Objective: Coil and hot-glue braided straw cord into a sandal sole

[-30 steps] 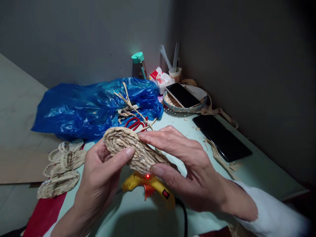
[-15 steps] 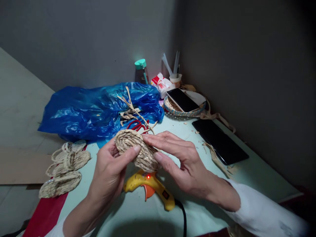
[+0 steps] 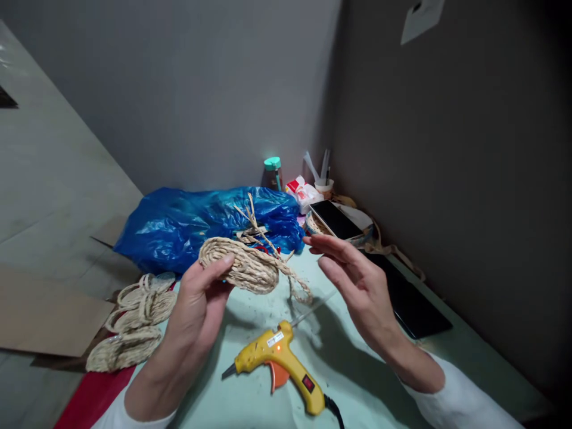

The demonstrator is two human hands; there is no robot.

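An oval sole of coiled, braided straw is held up over the table, with a loose braided end trailing off its right side. My left hand grips its left end, thumb on top and fingers underneath. To the right, my right hand is apart from the sole, empty, its fingers stretched out. Below both hands lies a yellow glue gun with an orange trigger, its small light lit and its nozzle pointing left. Small woven straw slippers lie at the table's left edge.
Behind the hands are a blue plastic bag, straw strands and partly hidden red-handled scissors. A phone rests on a basket at back right, near a teal-lidded bottle. A dark tablet lies on the right. Walls meet behind the table.
My right hand has let go of the straw sole and moved right. The sole is tilted flatter, showing its loose braid end. The view has shifted, uncovering the whole glue gun.
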